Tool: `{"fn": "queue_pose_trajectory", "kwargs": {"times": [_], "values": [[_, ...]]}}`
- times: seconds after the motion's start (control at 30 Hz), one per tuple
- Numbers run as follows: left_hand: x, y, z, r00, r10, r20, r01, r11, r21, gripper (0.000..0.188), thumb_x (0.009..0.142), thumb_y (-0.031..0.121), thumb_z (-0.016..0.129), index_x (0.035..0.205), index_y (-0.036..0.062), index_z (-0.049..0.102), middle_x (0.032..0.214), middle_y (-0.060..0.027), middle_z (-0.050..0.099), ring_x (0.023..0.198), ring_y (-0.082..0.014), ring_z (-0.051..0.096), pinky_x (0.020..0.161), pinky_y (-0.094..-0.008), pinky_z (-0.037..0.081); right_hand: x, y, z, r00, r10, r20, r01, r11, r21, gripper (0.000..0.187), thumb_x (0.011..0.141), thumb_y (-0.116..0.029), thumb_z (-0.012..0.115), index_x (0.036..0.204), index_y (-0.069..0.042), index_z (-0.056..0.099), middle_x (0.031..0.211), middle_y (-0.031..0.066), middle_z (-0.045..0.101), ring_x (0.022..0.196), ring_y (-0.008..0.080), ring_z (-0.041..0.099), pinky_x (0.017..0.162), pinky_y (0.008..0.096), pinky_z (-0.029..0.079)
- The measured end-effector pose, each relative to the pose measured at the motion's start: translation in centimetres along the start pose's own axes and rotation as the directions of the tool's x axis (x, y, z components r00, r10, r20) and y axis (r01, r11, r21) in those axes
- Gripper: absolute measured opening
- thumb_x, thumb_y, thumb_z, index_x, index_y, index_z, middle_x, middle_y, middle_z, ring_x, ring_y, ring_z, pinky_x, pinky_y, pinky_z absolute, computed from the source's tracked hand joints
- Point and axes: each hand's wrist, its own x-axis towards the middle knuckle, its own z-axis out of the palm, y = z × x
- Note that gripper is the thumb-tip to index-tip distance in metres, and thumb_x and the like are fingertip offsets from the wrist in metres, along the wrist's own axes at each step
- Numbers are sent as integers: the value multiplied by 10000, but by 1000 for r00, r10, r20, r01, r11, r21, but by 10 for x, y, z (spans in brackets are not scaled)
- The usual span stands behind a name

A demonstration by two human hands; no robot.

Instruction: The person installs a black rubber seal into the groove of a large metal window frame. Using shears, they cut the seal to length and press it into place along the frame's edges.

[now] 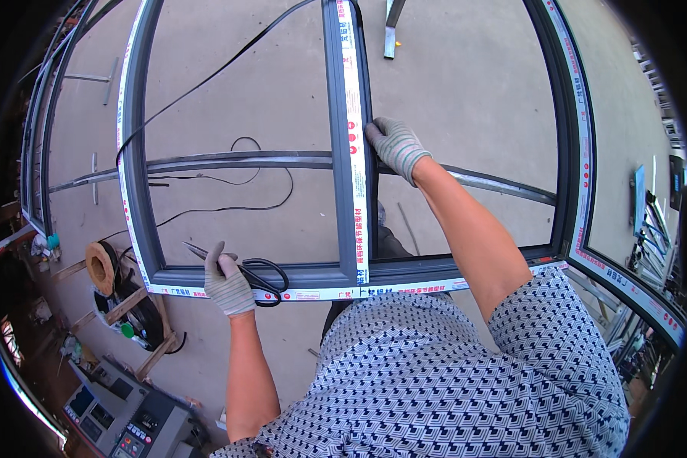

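Note:
My left hand [227, 284], in a pale knit glove, is closed round a pair of scissors [270, 267]. Their black looped handles stick out on the right and the blades point left, over the lower bar of a dark grey window frame [298, 273]. Farther up, my gloved right hand [397, 145] is closed at the right edge of the frame's middle upright [349, 175]. Its fingertips press on a thin black rubber strip [364, 76] that runs along that upright. White printed film covers parts of the frame.
Loose black strip [229, 65] crosses the left opening and trails on the floor. A metal support bar [252, 159] runs beneath the frame. At the lower left stand a wooden rack with a reel [99, 265] and a grey machine [141, 424]. Another frame [626, 286] lies at right.

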Motion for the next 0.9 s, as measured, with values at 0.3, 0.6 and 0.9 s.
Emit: {"fn": "queue_pose_trajectory", "kwargs": {"times": [0.3, 0.6, 0.9], "values": [[2, -3, -1, 1000, -1, -1, 1, 1000, -30, 294, 961, 129, 502, 1170, 10, 672, 817, -54, 633, 703, -108, 533, 654, -262, 464, -16, -2, -1, 998, -60, 28, 62, 992, -106, 464, 986, -289, 520, 1300, 49, 568, 1135, 236, 685, 1065, 346, 669, 948, 398, 500], [2, 3, -2, 1000, 9, 11, -9, 1000, 21, 284, 962, 127, 507, 1164, 22, 678, 800, -49, 635, 705, -107, 535, 680, -264, 471, -24, -4, -9, 984, -87, 157, 122, 966, -229, 401, 983, -276, 527, 1197, 56, 598, 1071, 242, 688, 1005, 338, 683, 921, 417, 515], [4, 2, 0, 999, 37, 24, -37, 999, 24, 285, 961, 136, 502, 1162, 44, 682, 795, -47, 640, 687, -104, 521, 659, -266, 464, -38, -13, -12, 992, -69, 104, 97, 949, -300, 438, 968, -299, 556, 1249, 37, 588, 1135, 233, 674, 1081, 346, 655, 993, 407, 487]]}}
